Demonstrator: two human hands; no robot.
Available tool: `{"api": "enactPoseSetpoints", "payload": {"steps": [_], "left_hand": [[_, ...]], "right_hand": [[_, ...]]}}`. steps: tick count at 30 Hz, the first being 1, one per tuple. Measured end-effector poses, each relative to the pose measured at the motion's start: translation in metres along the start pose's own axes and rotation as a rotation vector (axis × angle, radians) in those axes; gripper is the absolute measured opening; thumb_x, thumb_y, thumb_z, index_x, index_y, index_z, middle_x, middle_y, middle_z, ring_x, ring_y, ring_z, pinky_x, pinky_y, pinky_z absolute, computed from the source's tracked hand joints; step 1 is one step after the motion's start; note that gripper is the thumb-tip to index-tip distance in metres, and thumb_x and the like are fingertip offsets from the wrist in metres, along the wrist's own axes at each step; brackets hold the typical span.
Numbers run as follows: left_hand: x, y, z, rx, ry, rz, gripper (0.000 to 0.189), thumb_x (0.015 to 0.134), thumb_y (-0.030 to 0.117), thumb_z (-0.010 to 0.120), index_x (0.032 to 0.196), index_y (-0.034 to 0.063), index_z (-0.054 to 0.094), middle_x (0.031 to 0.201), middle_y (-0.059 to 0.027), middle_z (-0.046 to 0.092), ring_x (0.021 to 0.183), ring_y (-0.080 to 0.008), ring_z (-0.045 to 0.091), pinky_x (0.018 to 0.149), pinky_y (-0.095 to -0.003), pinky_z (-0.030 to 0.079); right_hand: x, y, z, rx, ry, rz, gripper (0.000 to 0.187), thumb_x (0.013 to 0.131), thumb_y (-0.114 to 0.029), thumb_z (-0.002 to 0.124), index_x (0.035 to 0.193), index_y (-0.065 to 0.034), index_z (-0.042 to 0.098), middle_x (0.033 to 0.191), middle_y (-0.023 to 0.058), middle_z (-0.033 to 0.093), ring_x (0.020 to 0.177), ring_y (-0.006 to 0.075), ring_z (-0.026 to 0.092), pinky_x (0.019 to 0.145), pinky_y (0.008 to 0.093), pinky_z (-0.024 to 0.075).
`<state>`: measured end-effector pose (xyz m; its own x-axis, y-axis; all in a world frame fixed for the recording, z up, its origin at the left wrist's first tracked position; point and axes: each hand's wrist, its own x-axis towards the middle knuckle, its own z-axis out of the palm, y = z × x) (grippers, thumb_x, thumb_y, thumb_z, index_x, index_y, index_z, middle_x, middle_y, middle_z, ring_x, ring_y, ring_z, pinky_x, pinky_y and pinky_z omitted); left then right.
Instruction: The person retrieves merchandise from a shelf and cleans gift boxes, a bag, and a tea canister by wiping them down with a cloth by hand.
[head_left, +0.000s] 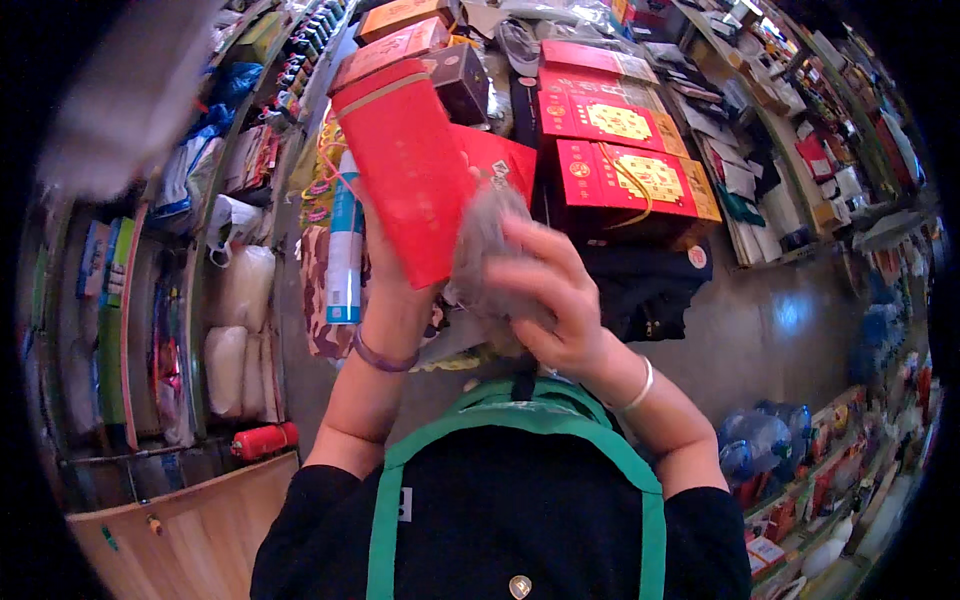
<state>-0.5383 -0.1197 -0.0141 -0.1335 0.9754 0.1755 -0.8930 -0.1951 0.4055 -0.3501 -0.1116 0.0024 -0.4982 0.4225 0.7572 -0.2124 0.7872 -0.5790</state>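
Note:
My left hand (394, 251) holds a bundle of red paper envelopes (409, 165) from beneath, with a tan band around its far end. My right hand (551, 292) is blurred, close to the bundle's near right side, at a crumpled grey translucent wrapper (491, 240); whether its fingers grip the wrapper is unclear. Behind the bundle shows another red paper item (510, 161) with a pale diamond mark. Left of my left wrist lies a blue and white cylinder (345, 255) on camouflage cloth (319, 307).
Red and gold gift boxes (630, 176) with cord handles stand in a row at the right, near folded dark clothing (637, 292). Stocked shelves (199, 300) line both sides. A red cylinder (264, 440) lies by a wooden panel (202, 517) at lower left.

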Motion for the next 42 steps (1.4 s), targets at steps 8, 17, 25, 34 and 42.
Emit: {"api": "enactPoseSetpoints", "payload": {"steps": [8,17,25,34,42], "left_hand": [[0.001,-0.001,0.002,-0.354,-0.191,-0.27,0.06,0.093,0.033,0.046,0.142,0.0052,0.028,0.144,-0.0157,0.033,0.129,-0.0309,0.038,0.11,-0.0462,0.03],[-0.019,0.005,0.025,0.064,-0.153,-0.095,0.061,0.096,0.041,0.039,0.144,0.0053,0.025,0.144,-0.0148,0.035,0.132,-0.0289,0.036,0.111,-0.0442,0.028],[0.005,0.027,0.014,-0.093,-0.126,0.109,0.06,0.089,0.043,0.053,0.136,0.0066,0.04,0.136,-0.0126,0.046,0.122,-0.0293,0.047,0.105,-0.0515,0.033],[-0.008,-0.02,0.002,0.526,-0.053,0.196,0.084,0.069,0.032,0.078,0.136,0.003,0.035,0.13,-0.011,0.05,0.119,-0.0284,0.05,0.103,-0.0421,0.039],[0.016,-0.004,-0.016,1.058,-0.053,0.343,0.105,0.057,0.001,0.084,0.141,0.0053,0.021,0.129,-0.0115,0.048,0.116,-0.0229,0.051,0.098,-0.0369,0.043]], "right_hand": [[0.038,-0.008,-0.024,0.248,0.195,0.317,0.054,0.075,-0.006,0.052,0.129,-0.0031,0.049,0.133,0.0186,0.046,0.126,0.0304,0.043,0.104,0.0416,0.0352],[0.066,0.018,-0.002,-0.24,0.142,0.016,0.059,0.073,-0.013,0.06,0.131,-0.005,0.048,0.138,0.0194,0.04,0.133,0.0387,0.031,0.109,0.0479,0.025],[-0.024,0.029,0.022,-0.15,-0.132,-0.236,0.042,0.073,-0.01,0.057,0.114,-0.0019,0.058,0.116,0.0139,0.058,0.117,0.0344,0.051,0.101,0.0437,0.0374],[0.017,0.037,0.041,1.446,0.562,0.536,0.048,0.095,-0.029,0.042,0.138,-0.0079,0.036,0.135,0.0116,0.047,0.122,0.0228,0.047,0.102,0.0375,0.04],[-0.021,0.043,0.041,1.583,0.654,0.983,0.031,0.093,-0.029,0.05,0.113,-0.0077,0.059,0.109,0.0058,0.063,0.102,0.02,0.059,0.091,0.035,0.0462]]}}
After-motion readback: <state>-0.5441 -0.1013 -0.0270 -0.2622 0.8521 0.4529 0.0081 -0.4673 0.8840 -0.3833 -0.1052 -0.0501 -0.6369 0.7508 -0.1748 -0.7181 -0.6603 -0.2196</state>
